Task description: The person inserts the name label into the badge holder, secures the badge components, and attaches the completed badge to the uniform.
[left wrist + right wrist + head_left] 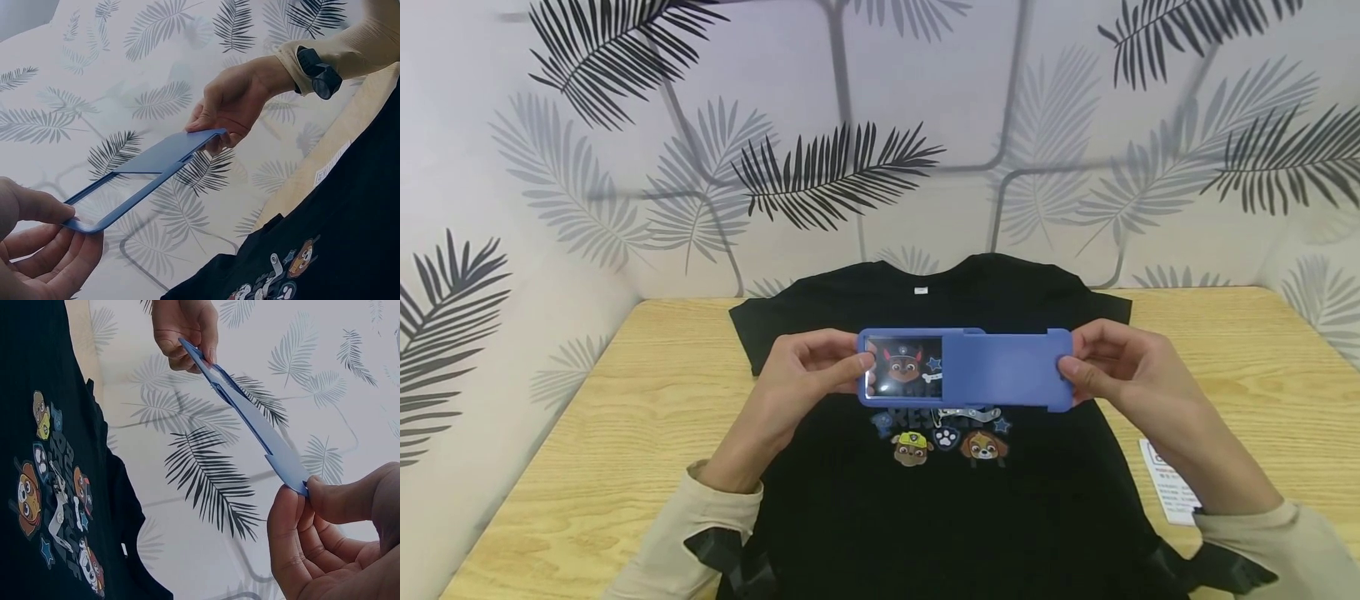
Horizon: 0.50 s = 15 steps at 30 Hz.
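Both hands hold a blue plastic sliding card holder [1007, 371] level above a black T-shirt [925, 517]. Its solid cover is slid to the right, leaving a see-through window on the left through which the shirt's print shows. My left hand [808, 375] pinches the window end between thumb and fingers. At the cover's outer end, my right hand [1120, 362] pinches with its thumb on the face and fingers behind. On the shirt's print lies a small clear strap clip [59, 515], partly hidden by the holder in the head view.
The T-shirt is spread on a wood-grain table [632, 417], collar toward the leaf-patterned backdrop [925, 100]. A white printed card [1168, 487] lies right of the shirt, partly behind the right forearm. Black camera straps [730, 558] sit on the sleeves.
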### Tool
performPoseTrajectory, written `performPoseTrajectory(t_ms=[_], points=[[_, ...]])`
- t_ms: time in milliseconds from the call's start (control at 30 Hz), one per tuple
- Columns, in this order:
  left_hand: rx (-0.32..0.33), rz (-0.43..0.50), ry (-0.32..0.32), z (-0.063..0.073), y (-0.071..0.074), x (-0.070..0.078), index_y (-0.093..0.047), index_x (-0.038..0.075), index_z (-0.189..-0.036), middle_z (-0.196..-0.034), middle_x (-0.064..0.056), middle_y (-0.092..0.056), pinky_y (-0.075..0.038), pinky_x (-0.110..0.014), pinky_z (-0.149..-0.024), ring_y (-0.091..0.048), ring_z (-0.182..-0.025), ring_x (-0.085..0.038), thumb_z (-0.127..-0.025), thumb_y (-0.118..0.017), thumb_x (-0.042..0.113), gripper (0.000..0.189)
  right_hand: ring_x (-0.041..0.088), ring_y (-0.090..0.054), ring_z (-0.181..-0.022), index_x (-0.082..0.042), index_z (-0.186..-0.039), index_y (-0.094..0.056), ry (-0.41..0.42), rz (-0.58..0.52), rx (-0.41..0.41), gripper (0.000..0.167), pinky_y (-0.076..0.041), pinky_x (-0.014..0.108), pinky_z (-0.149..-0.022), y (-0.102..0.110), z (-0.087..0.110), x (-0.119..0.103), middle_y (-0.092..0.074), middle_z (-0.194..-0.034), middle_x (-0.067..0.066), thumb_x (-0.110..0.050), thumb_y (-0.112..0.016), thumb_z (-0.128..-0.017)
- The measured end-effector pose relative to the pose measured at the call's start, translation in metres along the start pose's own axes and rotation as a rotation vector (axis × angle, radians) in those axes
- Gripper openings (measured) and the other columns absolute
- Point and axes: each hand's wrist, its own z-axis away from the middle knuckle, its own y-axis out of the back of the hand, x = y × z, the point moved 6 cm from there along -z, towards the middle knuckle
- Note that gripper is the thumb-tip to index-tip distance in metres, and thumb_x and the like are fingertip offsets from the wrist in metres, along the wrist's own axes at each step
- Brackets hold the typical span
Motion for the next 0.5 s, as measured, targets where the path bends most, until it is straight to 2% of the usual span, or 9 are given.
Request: performPoseTrajectory(t_ms=[133, 367, 500], points=[[0.000, 0.003, -0.004, 0.0005, 0.0002, 0.0012, -0.066, -0.008, -0.110, -0.099, -0.017, -0.069, -0.057, -0.040, -0.080, -0.068, -0.084, -0.029, -0.089, -0.067, 0.004, 0.024, 0.016, -0.065, -0.069, 0.002, -0.100, -0.055, -0.005, 0.002, 0.005, 0.011, -0.056, 0.026, -0.065, 0.0006, 0.0001, -0.0002, -0.062, -0.082, -0.001, -0.003, -0.062, -0.093], [-0.005, 0.008, -0.009, 0.0009, 0.0003, 0.0016, -0.065, -0.008, -0.110, -0.099, -0.017, -0.069, -0.057, -0.040, -0.080, -0.069, -0.081, -0.022, -0.089, -0.066, 0.004, 0.025, 0.016, -0.065, -0.069, 0.000, -0.100, -0.056, -0.015, 0.004, 0.007, 0.010, -0.056, 0.026, -0.066, 0.0013, 0.0008, -0.0003, -0.062, -0.082, -0.001, -0.004, -0.062, -0.093], [-0.004, 0.004, -0.009, 0.0007, 0.0002, 0.0019, -0.066, -0.008, -0.109, -0.099, -0.017, -0.069, -0.057, -0.040, -0.080, -0.069, -0.083, -0.028, -0.089, -0.067, 0.005, 0.024, 0.016, -0.065, -0.069, -0.002, -0.099, -0.057, -0.016, -0.004, 0.007, 0.008, -0.056, 0.026, -0.066, 0.0017, 0.0007, -0.0001, -0.062, -0.081, -0.001, -0.003, -0.062, -0.093]])
